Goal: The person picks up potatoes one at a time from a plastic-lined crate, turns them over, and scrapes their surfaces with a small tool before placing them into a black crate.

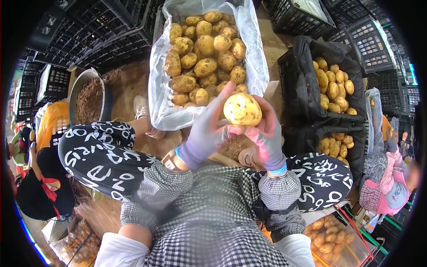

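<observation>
A pale yellow potato with small brown specks is held between my two gloved hands. My left hand has its fingers and thumb against the potato's left and lower side. On the other side, my right hand grips the potato with thumb and fingers. Both gloves are grey with pink at the fingertips. Just beyond my hands stands a crate lined with white sheeting, full of potatoes with dirt on their skins.
Two black-lined crates with potatoes stand at the right. A bucket of brown debris is at the left. Black crates are stacked behind. Bags of potatoes lie low at both sides. Co-workers sit at both edges.
</observation>
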